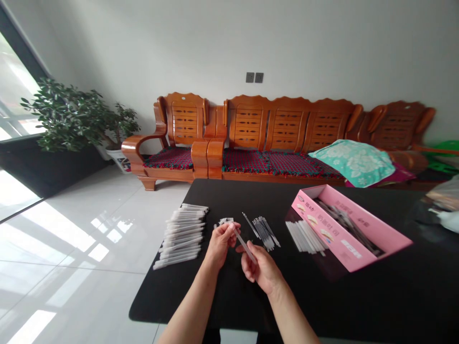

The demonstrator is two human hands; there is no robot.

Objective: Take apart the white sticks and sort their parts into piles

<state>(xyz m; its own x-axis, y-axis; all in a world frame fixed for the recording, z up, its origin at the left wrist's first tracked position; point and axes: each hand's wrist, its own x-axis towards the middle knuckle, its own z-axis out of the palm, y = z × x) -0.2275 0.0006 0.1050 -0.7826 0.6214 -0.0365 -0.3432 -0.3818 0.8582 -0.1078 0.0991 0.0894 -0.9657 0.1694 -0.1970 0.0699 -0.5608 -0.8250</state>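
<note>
the left hand [219,242] pinches the far end of a slim, translucent white plastic tube [245,246] over the black bench [412,296]; the right hand [263,270] curls round its near end. its long axis slants rightward, toward the body; exact left contact is hard to tell.

camera: worn on head | direction: forward and downward, over the black table [172,296], toward the wooden sofa [287,107] and the wall [322,43] | nearness: left hand [220,242] and right hand [263,267] close, wooden sofa farther
</note>
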